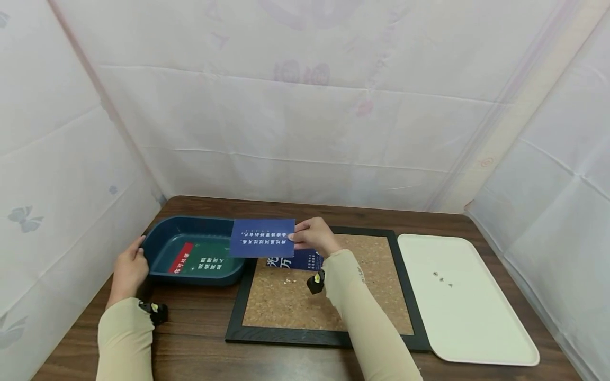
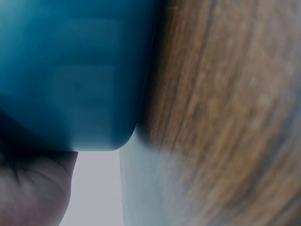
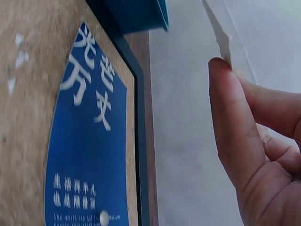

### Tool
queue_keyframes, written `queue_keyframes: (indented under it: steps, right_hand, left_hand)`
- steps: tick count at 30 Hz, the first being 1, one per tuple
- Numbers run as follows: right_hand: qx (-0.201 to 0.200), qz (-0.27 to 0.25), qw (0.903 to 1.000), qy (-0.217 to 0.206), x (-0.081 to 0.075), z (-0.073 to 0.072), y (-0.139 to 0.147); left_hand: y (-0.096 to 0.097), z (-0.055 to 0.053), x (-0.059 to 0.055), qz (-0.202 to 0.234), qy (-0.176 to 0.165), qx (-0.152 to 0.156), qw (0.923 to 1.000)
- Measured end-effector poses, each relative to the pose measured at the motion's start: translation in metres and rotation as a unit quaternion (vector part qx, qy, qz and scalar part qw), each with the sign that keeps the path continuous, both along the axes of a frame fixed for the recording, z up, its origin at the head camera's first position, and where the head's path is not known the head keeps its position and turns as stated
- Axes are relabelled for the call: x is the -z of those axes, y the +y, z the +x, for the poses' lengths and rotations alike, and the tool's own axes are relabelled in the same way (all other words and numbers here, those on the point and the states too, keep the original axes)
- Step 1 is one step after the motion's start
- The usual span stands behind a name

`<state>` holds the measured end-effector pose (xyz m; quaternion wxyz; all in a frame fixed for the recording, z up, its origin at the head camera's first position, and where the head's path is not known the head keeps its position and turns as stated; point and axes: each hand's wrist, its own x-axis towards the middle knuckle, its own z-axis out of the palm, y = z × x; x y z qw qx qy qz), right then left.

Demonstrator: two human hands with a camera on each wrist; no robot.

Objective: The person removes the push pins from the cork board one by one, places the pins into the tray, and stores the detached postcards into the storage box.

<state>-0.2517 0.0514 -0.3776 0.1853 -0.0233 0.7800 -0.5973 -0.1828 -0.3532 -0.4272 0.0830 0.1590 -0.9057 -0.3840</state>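
- right hand [image 1: 314, 236]: thumb and fingers pinch the right edge of a blue card [image 1: 262, 238] with white lettering, near the centre of the frame.
- held card: its left part overlaps the right end of a dark blue basin [image 1: 164, 248] in the head view; seen nearly edge-on at the top of the right wrist view.
- left hand [image 1: 129, 269]: grips the basin's left end, left of centre in the frame; the left wrist view shows only part of the palm, lower left, against the wall.
- basin contents: a green card [image 1: 209, 262] with white characters, and a red strip [image 1: 181, 258] at its left.
- cork board [image 1: 281, 312], black-framed: lower middle of the frame, carrying a second blue card [image 3: 87, 150], partly hidden by the right hand in the head view; a pale round dot [image 3: 104, 217] shows near its bottom.
- white tray [image 1: 476, 317]: lower right of the frame, three small specks [image 1: 441, 279] on it.
- everything stands on a brown wood-grain counter [image 1: 190, 338].
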Motion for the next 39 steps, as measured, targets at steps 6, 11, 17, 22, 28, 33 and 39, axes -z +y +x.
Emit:
queue_keyframes:
  steps: [6, 11, 17, 22, 28, 33, 39]
  right_hand:
    - [0.005, 0.009, 0.9999, 0.008, 0.000, 0.002, -0.016]
    - [0.008, 0.000, 0.9999, 0.007, 0.002, 0.004, -0.026]
    - [0.008, 0.001, 0.9999, 0.012, 0.004, 0.006, -0.039]
    - [0.013, 0.011, 0.9997, 0.015, 0.006, 0.008, -0.051]
    - [0.020, 0.012, 0.9995, 0.019, 0.007, 0.010, -0.063]
    - [0.017, 0.006, 0.9994, 0.028, 0.007, 0.013, -0.070]
    - [0.027, -0.006, 0.9993, 0.024, 0.012, 0.016, -0.078]
  left_hand:
    - [0.002, -0.001, 0.000, 0.004, 0.002, 0.003, 1.0000]
    - [0.003, -0.001, 0.000, 0.005, -0.002, 0.007, 1.0000]
    - [0.003, -0.001, 0.000, 0.001, -0.006, 0.003, 1.0000]
    - [0.003, 0.000, 0.001, 0.001, 0.003, 0.004, 1.0000]
    - [0.002, 0.000, 0.002, 0.003, 0.003, 0.009, 1.0000]
    - [0.000, 0.000, 0.002, 0.000, -0.001, 0.006, 1.0000]
    - [0.002, 0.000, 0.001, 0.004, 0.002, 0.008, 1.0000]
